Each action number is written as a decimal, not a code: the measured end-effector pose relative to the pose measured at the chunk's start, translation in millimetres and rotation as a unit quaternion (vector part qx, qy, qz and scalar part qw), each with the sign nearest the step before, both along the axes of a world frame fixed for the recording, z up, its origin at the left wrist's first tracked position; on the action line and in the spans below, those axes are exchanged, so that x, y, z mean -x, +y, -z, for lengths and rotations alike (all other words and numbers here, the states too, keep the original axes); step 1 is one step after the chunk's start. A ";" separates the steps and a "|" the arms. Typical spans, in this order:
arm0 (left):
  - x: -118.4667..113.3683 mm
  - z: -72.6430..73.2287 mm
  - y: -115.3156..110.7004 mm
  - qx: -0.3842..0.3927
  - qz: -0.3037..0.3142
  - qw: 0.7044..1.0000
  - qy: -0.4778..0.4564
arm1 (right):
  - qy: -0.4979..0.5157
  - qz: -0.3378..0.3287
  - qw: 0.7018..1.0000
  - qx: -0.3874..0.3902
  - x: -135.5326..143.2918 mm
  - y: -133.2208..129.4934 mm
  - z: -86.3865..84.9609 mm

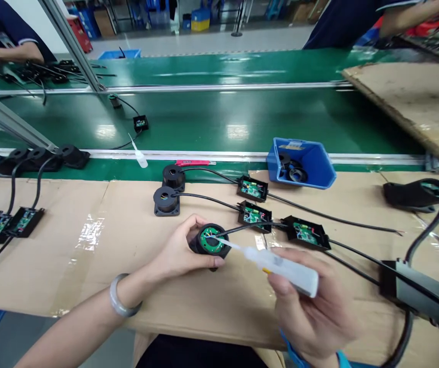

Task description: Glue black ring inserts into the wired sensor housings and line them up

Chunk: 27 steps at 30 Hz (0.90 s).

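Note:
My left hand (183, 248) grips a round black housing (201, 244) with a green circuit board (212, 240) facing up inside it. Between the thumb and fingers of my right hand (311, 301) is a white squeeze bottle (290, 268), its thin nozzle tip reaching over the board, touching or just above it. A black cable runs from the housing to an open black box with a green board (306, 234). Behind are two more round black housings (166, 200) (174, 177), cabled to open black boxes (255, 214) (253, 189).
Cardboard (81, 255) covers the bench. A blue bin (303, 163) of black parts, a red tool (194, 163) and another small bottle (139, 156) lie behind. More cabled units (25, 221) stand left, a large boxed unit (414, 291) right. Two people are across the green conveyor (200, 120).

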<state>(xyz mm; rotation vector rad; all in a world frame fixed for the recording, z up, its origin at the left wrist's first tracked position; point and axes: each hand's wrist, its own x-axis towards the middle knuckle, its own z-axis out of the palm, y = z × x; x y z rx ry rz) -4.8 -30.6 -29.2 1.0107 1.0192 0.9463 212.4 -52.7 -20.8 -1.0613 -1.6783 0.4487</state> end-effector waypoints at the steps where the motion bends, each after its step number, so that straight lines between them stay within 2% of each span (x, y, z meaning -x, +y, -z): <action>1: -0.6 -0.4 -0.2 0.023 0.006 0.999 -0.024 | -0.011 -0.009 1.000 -0.025 3.7 1.8 -2.2; 7: -4.1 -0.5 -2.7 0.062 0.006 0.995 -0.079 | -0.077 -0.064 0.991 -0.090 23.5 10.5 -18.3; 10: -4.4 2.2 -3.8 0.050 0.002 0.996 -0.067 | -0.090 -0.080 0.987 -0.110 27.9 13.3 -18.6; 15: -3.6 4.9 -4.6 0.053 0.000 0.995 -0.083 | -0.110 -0.070 0.981 -0.143 28.4 16.1 -15.1; 23: -4.5 3.2 -3.1 0.050 0.000 0.995 -0.088 | -0.068 -0.095 0.988 -0.103 31.5 11.9 -24.5; 27: -3.7 5.5 -3.1 0.045 0.000 0.996 -0.077 | -0.047 -0.068 0.993 -0.080 22.9 9.0 -21.4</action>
